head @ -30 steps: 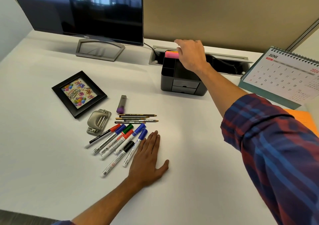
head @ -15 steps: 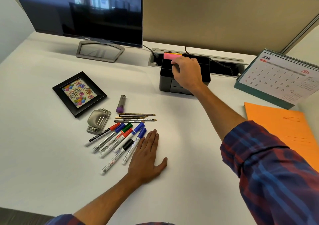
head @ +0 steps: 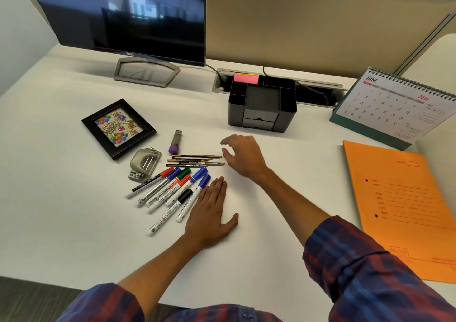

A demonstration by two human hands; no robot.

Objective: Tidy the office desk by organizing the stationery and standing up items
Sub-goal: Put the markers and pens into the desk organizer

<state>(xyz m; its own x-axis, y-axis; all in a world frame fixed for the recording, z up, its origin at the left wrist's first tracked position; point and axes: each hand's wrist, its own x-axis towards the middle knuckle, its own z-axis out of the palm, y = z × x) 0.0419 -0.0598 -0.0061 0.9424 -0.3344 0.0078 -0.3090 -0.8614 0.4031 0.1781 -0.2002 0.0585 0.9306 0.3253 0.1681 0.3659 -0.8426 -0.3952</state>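
A black desk organizer [head: 262, 114] stands at the back of the white desk, with pink and orange sticky notes [head: 246, 78] in its rear left slot. Several markers [head: 172, 191] lie in a loose bunch left of centre, and three pencils [head: 195, 160] lie side by side just beyond them. My left hand [head: 209, 216] rests flat on the desk, fingertips touching the rightmost marker. My right hand [head: 243, 155] hovers empty with spread fingers beside the pencil tips. A black picture frame [head: 118, 128] lies flat at the left.
A metal hole punch [head: 144, 165] and a purple-capped lead tube [head: 175, 142] lie near the markers. A monitor [head: 118, 15] stands at the back left, a desk calendar [head: 394, 107] at the right, an orange folder [head: 404, 208] in front of it.
My right hand has left the organizer and come back toward me, down to the pencil tips. The sticky notes stay in the organizer. My left hand has not moved.
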